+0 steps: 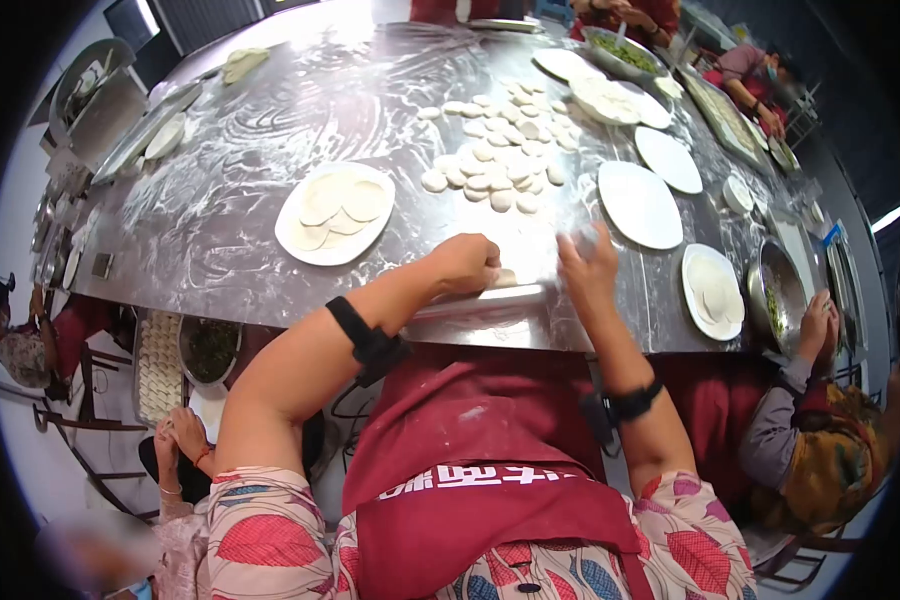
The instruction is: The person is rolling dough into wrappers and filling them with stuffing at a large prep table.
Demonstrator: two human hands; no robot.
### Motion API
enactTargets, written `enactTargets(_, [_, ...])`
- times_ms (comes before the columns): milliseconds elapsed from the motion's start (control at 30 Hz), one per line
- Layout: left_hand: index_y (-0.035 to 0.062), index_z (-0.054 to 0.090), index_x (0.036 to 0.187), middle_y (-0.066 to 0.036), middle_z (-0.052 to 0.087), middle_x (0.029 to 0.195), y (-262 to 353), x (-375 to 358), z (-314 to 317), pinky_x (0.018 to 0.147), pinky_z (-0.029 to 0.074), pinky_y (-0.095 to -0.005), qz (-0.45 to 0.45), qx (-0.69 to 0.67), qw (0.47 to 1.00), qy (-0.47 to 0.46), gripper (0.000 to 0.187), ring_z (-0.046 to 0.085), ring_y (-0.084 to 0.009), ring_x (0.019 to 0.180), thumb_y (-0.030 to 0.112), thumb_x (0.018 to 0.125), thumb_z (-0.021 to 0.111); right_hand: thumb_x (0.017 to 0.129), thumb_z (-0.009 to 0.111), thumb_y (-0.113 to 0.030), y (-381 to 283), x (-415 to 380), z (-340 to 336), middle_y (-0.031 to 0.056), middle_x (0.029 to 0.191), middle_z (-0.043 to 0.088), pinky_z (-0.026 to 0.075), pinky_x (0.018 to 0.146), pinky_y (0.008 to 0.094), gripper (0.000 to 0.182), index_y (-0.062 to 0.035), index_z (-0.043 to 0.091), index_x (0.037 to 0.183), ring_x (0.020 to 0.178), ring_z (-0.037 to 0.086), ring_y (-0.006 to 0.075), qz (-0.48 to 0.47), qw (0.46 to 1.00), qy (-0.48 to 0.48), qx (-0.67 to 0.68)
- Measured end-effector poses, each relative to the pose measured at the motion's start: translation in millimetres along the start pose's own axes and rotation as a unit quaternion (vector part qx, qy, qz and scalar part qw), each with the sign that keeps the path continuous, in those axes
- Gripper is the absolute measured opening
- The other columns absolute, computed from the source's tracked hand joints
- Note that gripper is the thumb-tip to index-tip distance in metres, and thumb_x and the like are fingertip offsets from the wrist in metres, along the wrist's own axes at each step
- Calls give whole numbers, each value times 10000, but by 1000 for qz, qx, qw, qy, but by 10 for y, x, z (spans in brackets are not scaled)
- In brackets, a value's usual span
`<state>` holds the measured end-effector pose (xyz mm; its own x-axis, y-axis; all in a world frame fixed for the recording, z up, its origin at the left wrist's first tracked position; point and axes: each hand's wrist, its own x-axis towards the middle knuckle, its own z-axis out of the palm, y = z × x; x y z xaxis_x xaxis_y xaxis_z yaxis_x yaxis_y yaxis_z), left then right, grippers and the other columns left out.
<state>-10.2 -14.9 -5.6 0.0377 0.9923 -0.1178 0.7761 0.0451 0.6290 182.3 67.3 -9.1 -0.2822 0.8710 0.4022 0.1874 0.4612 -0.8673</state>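
Note:
My left hand (467, 263) is curled into a fist low over the steel table's front edge. At its fingertips a short tan rod-like piece (507, 279) shows, mostly covered by the fist. My right hand (590, 262) is bent closed a little to the right, with a pale grey rounded thing (585, 238) at its fingers, too blurred to name. Ahead of both hands lies a spread of flattened dough pieces (500, 165). Left of them, a white plate (288, 238) carries round dough wrappers (335, 208).
White plates (640, 205) stand at the right, one (696, 318) holding wrappers. A bowl with green filling (773, 285) is beside a co-worker's hands (818, 325). Another person's hands (180, 437) are at lower left, near a tray of dumplings (158, 365). Flour streaks the table (240, 130).

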Motion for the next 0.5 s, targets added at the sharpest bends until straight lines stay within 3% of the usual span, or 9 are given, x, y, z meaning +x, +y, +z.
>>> enactTargets(33, [6, 633, 856, -171, 645, 801, -13, -57, -5, 716, 474, -368, 11, -7, 1000, -3, 151, 625, -287, 772, 107, 752, 589, 805, 635, -87, -108, -161, -139, 61, 604, 561, 430, 460, 276, 213, 15, 469, 890, 506, 542, 118, 43, 998, -26, 37])
enactTargets(133, [0, 631, 845, -188, 637, 795, 2, -112, -6, 718, 469, -384, -108, -205, 970, -71, 146, 620, -312, 773, 108, 753, 594, 814, 622, -49, -156, -414, -242, 40, 602, 551, 410, 439, 247, 178, 3, 461, 870, 495, 532, 103, 33, 998, -16, 47])
enactTargets(167, [-7, 630, 835, -201, 630, 780, 42, -110, -11, 709, 465, -395, -16, -71, 997, -37, 162, 616, -321, 759, 138, 777, 586, 816, 620, -51, -156, -348, -183, 44, 600, 547, 408, 438, 255, 177, 1, 456, 859, 500, 533, 103, 35, 998, -13, 41])
enactTargets(233, [-9, 628, 834, -205, 627, 773, 106, -18, 29, 698, 463, -392, -2, -6, 1000, -6, 180, 612, -320, 745, 157, 786, 578, 816, 624, -72, -36, 11, 17, 80, 612, 557, 412, 451, 297, 187, 4, 462, 868, 516, 544, 129, 12, 1000, -12, 11])
enactTargets(267, [-10, 628, 833, -207, 626, 770, 130, 44, 40, 693, 463, -391, 5, 26, 1000, 16, 190, 611, -320, 738, 167, 791, 574, 813, 628, -86, 31, 150, 140, 108, 623, 569, 420, 471, 324, 194, 5, 471, 883, 524, 553, 164, -48, 999, 2, -3])
enactTargets(333, [-15, 624, 833, -213, 621, 763, 170, 68, -11, 680, 459, -386, -12, 16, 1000, 4, 213, 601, -330, 725, 186, 801, 562, 809, 633, -89, -6, 214, 191, 122, 636, 580, 434, 486, 333, 213, 12, 479, 915, 523, 554, 190, -31, 999, 3, -33])
enactTargets(433, [-16, 621, 835, -204, 624, 746, 31, -7, 40, 672, 460, -382, 14, 2, 1000, -10, 189, 603, -317, 716, 155, 784, 563, 821, 623, -77, -163, -162, -119, 68, 623, 571, 438, 466, 272, 218, 21, 485, 958, 509, 543, 130, 53, 998, -23, 19])
enactTargets(500, [-23, 616, 855, -208, 629, 769, 59, -98, 16, 686, 465, -383, -49, -101, 993, -33, 177, 613, -310, 741, 122, 774, 555, 820, 614, -56, -203, -396, -238, 43, 609, 555, 423, 454, 256, 171, 8, 478, 902, 497, 527, 108, 46, 998, -20, 37])
